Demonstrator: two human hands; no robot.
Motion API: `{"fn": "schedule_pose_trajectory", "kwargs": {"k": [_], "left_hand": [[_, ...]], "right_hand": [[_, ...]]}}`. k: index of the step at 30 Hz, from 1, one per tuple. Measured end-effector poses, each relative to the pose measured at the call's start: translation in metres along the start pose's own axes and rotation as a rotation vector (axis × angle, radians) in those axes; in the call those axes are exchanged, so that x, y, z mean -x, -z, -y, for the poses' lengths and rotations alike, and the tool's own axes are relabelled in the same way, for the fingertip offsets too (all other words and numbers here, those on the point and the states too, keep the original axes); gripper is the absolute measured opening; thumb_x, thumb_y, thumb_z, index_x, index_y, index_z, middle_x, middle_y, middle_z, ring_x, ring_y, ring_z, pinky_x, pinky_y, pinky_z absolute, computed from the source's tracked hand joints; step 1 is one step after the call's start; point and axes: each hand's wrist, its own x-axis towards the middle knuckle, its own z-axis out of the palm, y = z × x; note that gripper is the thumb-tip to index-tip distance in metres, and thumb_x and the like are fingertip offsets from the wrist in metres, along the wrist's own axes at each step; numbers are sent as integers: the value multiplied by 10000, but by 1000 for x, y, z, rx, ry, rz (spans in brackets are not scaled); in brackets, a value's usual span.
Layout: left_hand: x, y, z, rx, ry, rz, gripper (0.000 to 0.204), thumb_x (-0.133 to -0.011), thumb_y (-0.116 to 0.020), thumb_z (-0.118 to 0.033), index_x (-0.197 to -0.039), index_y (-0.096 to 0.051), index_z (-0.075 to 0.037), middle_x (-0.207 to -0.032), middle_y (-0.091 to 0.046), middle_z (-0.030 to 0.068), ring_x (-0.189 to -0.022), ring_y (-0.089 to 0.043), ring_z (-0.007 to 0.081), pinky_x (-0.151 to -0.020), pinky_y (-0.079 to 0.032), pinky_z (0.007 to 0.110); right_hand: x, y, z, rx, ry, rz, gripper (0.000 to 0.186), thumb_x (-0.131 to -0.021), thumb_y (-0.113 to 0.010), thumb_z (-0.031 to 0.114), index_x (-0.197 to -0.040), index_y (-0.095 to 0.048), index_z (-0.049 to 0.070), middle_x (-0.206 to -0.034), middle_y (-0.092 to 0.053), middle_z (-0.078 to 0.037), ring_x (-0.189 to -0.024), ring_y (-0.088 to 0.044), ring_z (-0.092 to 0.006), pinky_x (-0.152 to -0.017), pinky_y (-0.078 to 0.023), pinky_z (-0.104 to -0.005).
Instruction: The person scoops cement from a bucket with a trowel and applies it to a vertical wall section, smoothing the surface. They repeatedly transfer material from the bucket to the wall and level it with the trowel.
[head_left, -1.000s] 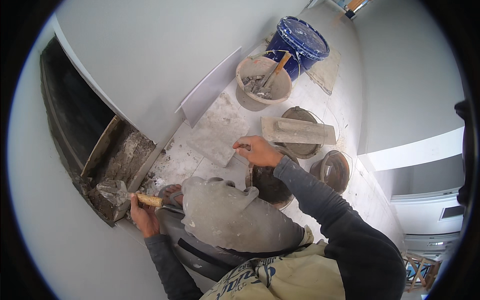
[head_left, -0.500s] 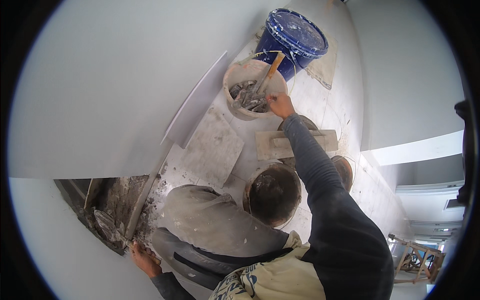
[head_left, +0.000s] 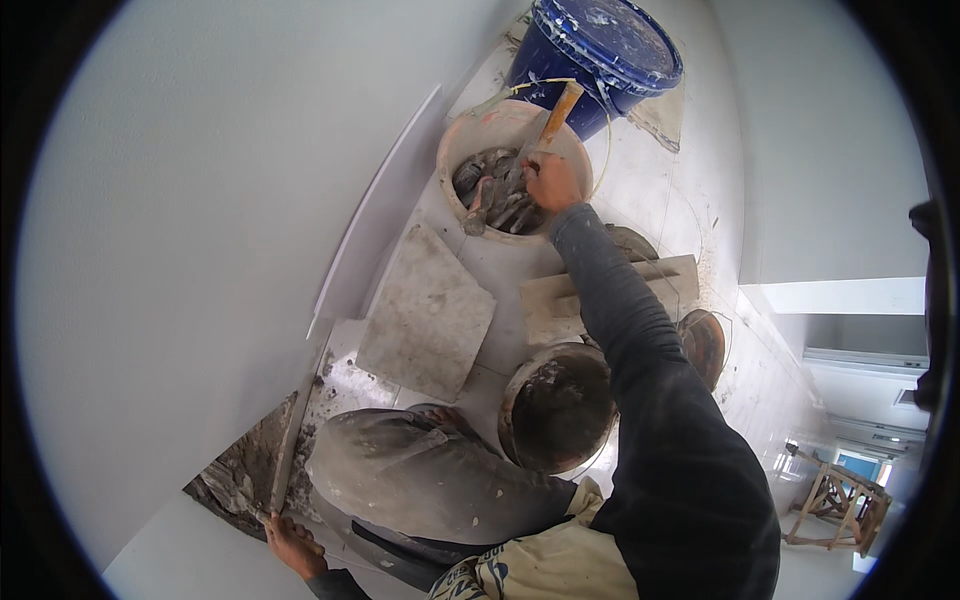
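Note:
My left hand [head_left: 293, 545], low on the left, is closed around the handle of a trowel; its blade is hard to tell from the dirty recess [head_left: 240, 470] beside it. My right hand [head_left: 555, 182] reaches over the pale bucket [head_left: 575, 160], fingers curled together above grey, mortar-caked tools [head_left: 490, 190]. What they grip, if anything, I cannot make out. A tool with a flat wooden handle [head_left: 562, 112] leans up out of this bucket, just beyond my fingers.
Behind stands a lidded blue bucket [head_left: 560, 70]. A float [head_left: 545, 305] lies partly under my right forearm, near a dark mortar bucket [head_left: 510, 420] and another bucket [head_left: 702, 350]. A loose tile [head_left: 425, 315] lies by the wall; a wooden frame [head_left: 838, 505] stands far right.
My right hand has moved from the pale bucket's right rim to above the tools inside. My left hand stays low by the recess, its trowel less visible. The whole view has shifted slightly.

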Motion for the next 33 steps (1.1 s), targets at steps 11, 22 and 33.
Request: {"fn": "schedule_pose_trajectory", "kwargs": {"k": [11,22,33], "left_hand": [[18,9,2,-12,23,-4,232,-977,-640,-307,-988,-523,-107,-689,-451,-12,-465,-434,80,-375,-337,238],[25,15,11,35,110,3,217,-976,-632,-290,-936,-504,-119,-710,-482,-4,-483,-463,90,-387,-361,255],[34,27,-4,100,189,97,185,-977,-626,-254,-934,-536,-98,-721,-524,0,-496,-492,91,-405,-393,251]], "right_hand": [[-92,-31,31,836,115,574,243,-914,-587,125,-1090,-747,79,-1134,-725,-162,-1086,-697,-332,-905,-558,-480],[-99,-62,2,1011,244,636,306,-997,-507,231,-1079,-758,76,-1120,-736,-123,-1051,-713,-324,-890,-573,-456],[-143,-66,-59,1064,379,736,330,-973,-531,207,-1233,-715,119,-1204,-706,-171,-1102,-696,-300,-967,-535,-426]]}}
